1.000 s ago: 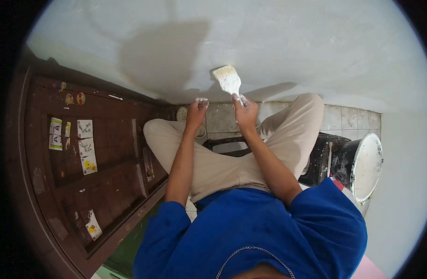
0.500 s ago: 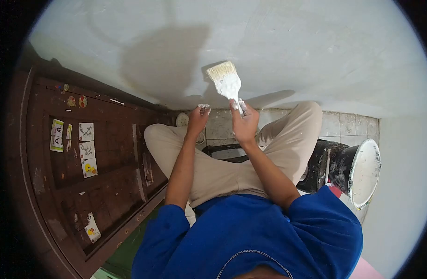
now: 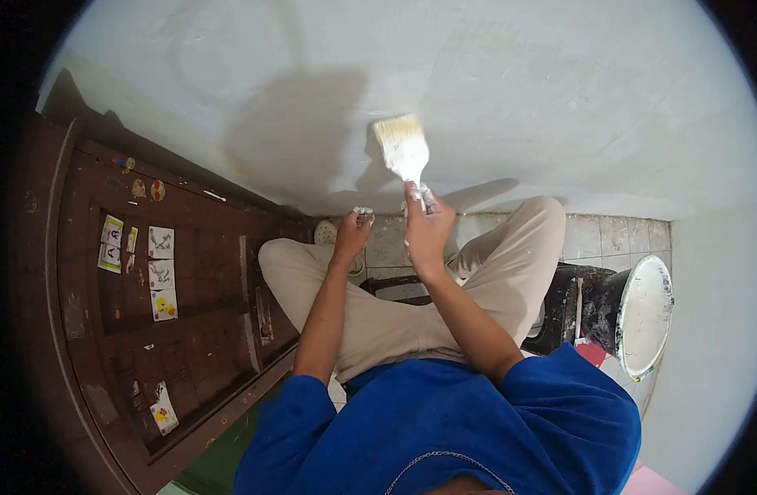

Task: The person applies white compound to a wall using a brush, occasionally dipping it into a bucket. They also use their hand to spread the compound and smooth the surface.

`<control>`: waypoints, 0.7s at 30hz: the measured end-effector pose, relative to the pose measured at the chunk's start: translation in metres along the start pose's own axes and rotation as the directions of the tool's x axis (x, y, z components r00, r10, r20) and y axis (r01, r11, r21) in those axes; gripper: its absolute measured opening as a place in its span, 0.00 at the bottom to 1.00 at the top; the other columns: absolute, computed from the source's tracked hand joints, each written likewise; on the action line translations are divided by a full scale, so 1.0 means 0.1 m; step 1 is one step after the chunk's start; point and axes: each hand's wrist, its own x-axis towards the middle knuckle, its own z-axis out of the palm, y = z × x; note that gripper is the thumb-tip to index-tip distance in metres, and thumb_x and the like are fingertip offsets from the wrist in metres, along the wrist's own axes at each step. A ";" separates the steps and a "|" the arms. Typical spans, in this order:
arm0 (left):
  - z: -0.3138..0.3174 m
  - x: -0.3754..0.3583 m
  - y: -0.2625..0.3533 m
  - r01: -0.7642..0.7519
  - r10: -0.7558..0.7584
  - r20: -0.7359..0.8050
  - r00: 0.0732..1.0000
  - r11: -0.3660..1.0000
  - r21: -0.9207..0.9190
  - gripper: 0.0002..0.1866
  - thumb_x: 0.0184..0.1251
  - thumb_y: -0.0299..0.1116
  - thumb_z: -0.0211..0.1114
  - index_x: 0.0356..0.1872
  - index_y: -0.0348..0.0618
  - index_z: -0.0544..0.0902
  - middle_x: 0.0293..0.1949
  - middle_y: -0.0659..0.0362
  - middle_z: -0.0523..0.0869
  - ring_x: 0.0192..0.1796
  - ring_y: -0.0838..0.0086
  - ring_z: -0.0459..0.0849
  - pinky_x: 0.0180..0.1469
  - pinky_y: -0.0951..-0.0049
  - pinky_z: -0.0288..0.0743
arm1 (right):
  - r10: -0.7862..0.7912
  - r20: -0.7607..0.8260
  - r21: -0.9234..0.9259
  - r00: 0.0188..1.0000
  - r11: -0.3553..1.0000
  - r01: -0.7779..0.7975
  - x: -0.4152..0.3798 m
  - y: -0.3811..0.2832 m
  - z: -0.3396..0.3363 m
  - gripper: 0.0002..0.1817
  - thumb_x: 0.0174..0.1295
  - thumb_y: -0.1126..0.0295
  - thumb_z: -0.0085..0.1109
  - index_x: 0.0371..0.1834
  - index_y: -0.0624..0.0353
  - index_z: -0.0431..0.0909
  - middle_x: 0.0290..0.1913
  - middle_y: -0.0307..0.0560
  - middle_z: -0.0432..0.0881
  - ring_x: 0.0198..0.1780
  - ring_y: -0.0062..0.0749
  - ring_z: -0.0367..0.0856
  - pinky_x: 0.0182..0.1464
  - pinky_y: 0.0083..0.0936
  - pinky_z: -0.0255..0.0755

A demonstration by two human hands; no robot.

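Note:
My right hand (image 3: 429,231) is wrapped round the handle of a wide paintbrush (image 3: 405,150) coated in white paint. The brush's pale bristles point up and left, at or close to the grey-white wall (image 3: 560,99); contact cannot be made out. Left of it, my left hand (image 3: 353,233) is held over my left knee with its fingers curled and white paint on the fingertips. Whether those fingers hold something small is too small to tell.
A black bucket (image 3: 601,309) with a paint-crusted white rim stands at the right, beside a black chair-like object (image 3: 557,309). On the left is a brown wooden door (image 3: 188,355) with stickers. Floor tiles (image 3: 583,238) run along the wall.
The view has shifted slightly, so the door, knees and hands appear lower. The brush is a little more upright in my right hand, which has moved slightly left.

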 end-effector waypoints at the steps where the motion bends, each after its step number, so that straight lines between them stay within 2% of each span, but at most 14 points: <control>1: 0.00 0.01 0.01 0.024 -0.023 0.015 1.000 1.000 -0.021 0.15 0.65 0.36 0.61 0.44 0.35 0.80 0.37 0.48 0.86 0.40 0.59 0.84 0.45 0.64 0.75 | -0.086 -0.021 0.037 0.996 0.996 0.087 0.00 -0.13 0.02 0.16 0.68 0.65 0.55 0.24 0.65 0.75 0.16 0.28 0.65 0.21 0.14 0.58 0.22 0.19 0.53; 3: 0.02 -0.01 -0.01 0.020 -0.019 0.024 1.000 0.999 -0.042 0.15 0.64 0.36 0.61 0.44 0.35 0.80 0.37 0.48 0.85 0.41 0.59 0.84 0.45 0.64 0.75 | -0.252 -0.077 0.099 0.965 0.961 0.259 0.00 -0.30 0.06 0.15 0.68 0.68 0.55 0.24 0.64 0.75 0.17 0.26 0.66 0.22 0.12 0.58 0.22 0.17 0.52; 6: 0.07 0.04 -0.05 -0.061 0.061 0.008 0.998 0.997 -0.044 0.15 0.64 0.37 0.61 0.44 0.34 0.80 0.37 0.47 0.85 0.41 0.58 0.85 0.44 0.64 0.75 | -0.069 -0.044 0.007 0.997 0.998 0.070 0.09 -0.03 0.10 0.17 0.68 0.65 0.55 0.23 0.64 0.74 0.17 0.28 0.66 0.21 0.13 0.58 0.22 0.19 0.53; 8: 0.10 0.06 -0.11 -0.093 0.093 0.008 0.996 0.994 -0.054 0.15 0.64 0.37 0.61 0.44 0.34 0.80 0.36 0.46 0.85 0.41 0.58 0.84 0.44 0.64 0.75 | -0.202 -0.057 -0.275 0.978 0.945 0.179 0.08 0.65 0.05 0.18 0.68 0.63 0.55 0.22 0.64 0.74 0.16 0.29 0.67 0.21 0.14 0.58 0.22 0.21 0.53; 9: 0.11 0.09 -0.14 -0.053 0.054 0.021 0.998 0.998 -0.033 0.15 0.64 0.37 0.61 0.43 0.34 0.80 0.36 0.46 0.85 0.40 0.58 0.84 0.44 0.64 0.75 | -0.267 -0.050 -0.407 0.962 0.885 0.225 0.06 0.94 0.04 0.19 0.68 0.62 0.55 0.22 0.63 0.74 0.16 0.30 0.67 0.20 0.14 0.58 0.21 0.21 0.53; 11: 0.11 0.11 -0.18 0.035 -0.036 0.040 0.999 0.999 0.011 0.15 0.64 0.36 0.61 0.43 0.34 0.80 0.36 0.46 0.85 0.40 0.58 0.84 0.43 0.64 0.74 | -0.005 -0.021 -0.425 1.000 0.905 -0.005 -0.04 1.19 -0.07 0.20 0.67 0.60 0.56 0.22 0.64 0.75 0.16 0.31 0.67 0.21 0.14 0.59 0.22 0.22 0.54; 12: 0.08 0.06 -0.14 0.032 -0.032 0.032 0.999 0.999 0.000 0.15 0.64 0.36 0.61 0.43 0.34 0.80 0.36 0.47 0.85 0.40 0.59 0.84 0.43 0.64 0.74 | 0.136 -0.008 -0.439 0.991 0.890 -0.126 -0.08 1.23 -0.10 0.20 0.67 0.59 0.56 0.23 0.64 0.75 0.16 0.32 0.67 0.21 0.14 0.59 0.22 0.22 0.54; 15: 0.05 0.03 0.03 -0.010 0.011 0.013 1.000 0.999 -0.043 0.15 0.64 0.36 0.61 0.43 0.34 0.80 0.37 0.48 0.85 0.40 0.60 0.84 0.43 0.65 0.74 | 0.107 0.000 -0.192 0.994 0.976 -0.105 0.06 0.55 -0.03 0.19 0.67 0.61 0.55 0.24 0.65 0.76 0.16 0.31 0.66 0.21 0.14 0.58 0.22 0.22 0.53; 18: 0.07 0.01 -0.01 -0.042 0.043 0.016 0.999 0.998 -0.053 0.15 0.64 0.36 0.61 0.43 0.34 0.80 0.37 0.49 0.85 0.39 0.62 0.84 0.43 0.65 0.74 | -0.005 0.025 0.125 1.000 0.992 0.002 0.06 -0.30 0.04 0.17 0.68 0.64 0.55 0.25 0.65 0.76 0.17 0.30 0.66 0.22 0.13 0.58 0.22 0.21 0.53; 21: 0.07 0.05 0.06 0.024 -0.023 0.037 0.999 0.999 -0.026 0.15 0.64 0.37 0.61 0.43 0.34 0.80 0.37 0.50 0.85 0.39 0.63 0.84 0.43 0.66 0.74 | -0.217 -0.040 0.063 0.975 0.974 0.219 0.03 -0.75 0.05 0.16 0.68 0.65 0.55 0.26 0.65 0.76 0.18 0.29 0.66 0.23 0.12 0.58 0.23 0.20 0.52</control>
